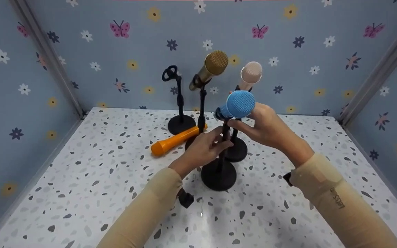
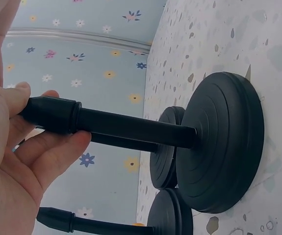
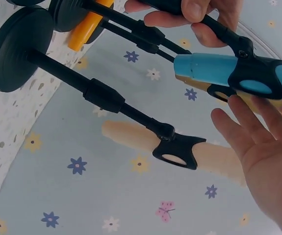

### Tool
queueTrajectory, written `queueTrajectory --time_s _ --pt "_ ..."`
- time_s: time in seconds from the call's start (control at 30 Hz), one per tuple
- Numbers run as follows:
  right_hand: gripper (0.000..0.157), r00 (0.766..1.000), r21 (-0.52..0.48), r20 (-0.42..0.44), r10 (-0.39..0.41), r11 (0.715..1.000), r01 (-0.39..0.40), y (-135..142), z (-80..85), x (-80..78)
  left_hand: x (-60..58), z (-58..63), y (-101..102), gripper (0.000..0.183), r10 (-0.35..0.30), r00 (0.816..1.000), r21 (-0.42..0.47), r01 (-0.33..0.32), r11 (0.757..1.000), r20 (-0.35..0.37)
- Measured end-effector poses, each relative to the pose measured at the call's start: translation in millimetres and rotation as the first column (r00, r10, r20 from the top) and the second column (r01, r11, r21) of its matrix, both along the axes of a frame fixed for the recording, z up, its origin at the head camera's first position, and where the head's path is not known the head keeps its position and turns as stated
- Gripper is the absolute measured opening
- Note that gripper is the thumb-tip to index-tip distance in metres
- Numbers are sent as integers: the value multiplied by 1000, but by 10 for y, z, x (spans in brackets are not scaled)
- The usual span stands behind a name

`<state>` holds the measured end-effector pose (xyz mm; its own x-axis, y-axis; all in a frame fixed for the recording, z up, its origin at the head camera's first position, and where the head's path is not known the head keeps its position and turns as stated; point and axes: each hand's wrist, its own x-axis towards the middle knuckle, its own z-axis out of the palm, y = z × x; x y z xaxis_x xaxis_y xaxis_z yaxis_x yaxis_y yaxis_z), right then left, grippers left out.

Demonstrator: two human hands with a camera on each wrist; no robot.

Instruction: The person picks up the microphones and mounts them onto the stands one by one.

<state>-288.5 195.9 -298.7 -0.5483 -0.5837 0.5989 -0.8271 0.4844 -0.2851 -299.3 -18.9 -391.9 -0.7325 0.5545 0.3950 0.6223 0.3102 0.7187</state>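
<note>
A blue microphone [image 1: 241, 104] sits tilted in the clip of a black desk stand [image 1: 219, 176], its round head toward me. My left hand [image 1: 202, 148] grips the stand's pole; in the left wrist view, thumb and fingers pinch the collar [image 2: 55, 114] above the round base. My right hand [image 1: 271, 125] holds the blue microphone near its head, thumb on one side and fingers on the other. The right wrist view shows the blue handle [image 3: 204, 68] passing through the black clip [image 3: 256, 81], the fingers close along it.
Behind stand a gold microphone [image 1: 215, 63] and a pale pink microphone [image 1: 251, 73], each on a black stand. A stand with a bare clip [image 1: 181, 125] is at the back left. An orange microphone [image 1: 171, 143] lies on the speckled table [image 1: 115, 193]. Flowered walls [image 1: 184, 27] enclose the table's back and sides.
</note>
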Motion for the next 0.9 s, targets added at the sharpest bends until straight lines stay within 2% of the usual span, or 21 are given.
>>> queueTrajectory --time_s 0.1,0.2,0.33,0.47,0.57,0.8,0.9 --pt "49 996 -45 84 -26 999 30 107 -90 12 -4 -19 4 22 -4 1000 13 5 1000 -13" --pt "52 976 -56 214 -36 997 49 235 -219 10 -5 -23 5 21 0 1000 22 1 1000 -15" --pt "63 915 26 403 -23 1000 13 388 -410 -15 -8 -17 11 22 9 1000 11 -9 1000 -8" --pt "73 858 161 512 -42 986 -48 455 -581 -46 -2 0 18 24 8 1000 3 -8 1000 9" --pt "77 839 262 539 -68 961 -91 440 -706 -64 5 5 19 24 7 1000 -1 -7 1000 26" --pt "77 839 463 534 -107 867 -184 255 -955 -105 6 -1 19 23 8 1000 2 -8 1000 20" --pt "74 819 523 555 -142 826 -211 143 -999 -128 7 0 20 21 12 1000 3 -12 1000 18"
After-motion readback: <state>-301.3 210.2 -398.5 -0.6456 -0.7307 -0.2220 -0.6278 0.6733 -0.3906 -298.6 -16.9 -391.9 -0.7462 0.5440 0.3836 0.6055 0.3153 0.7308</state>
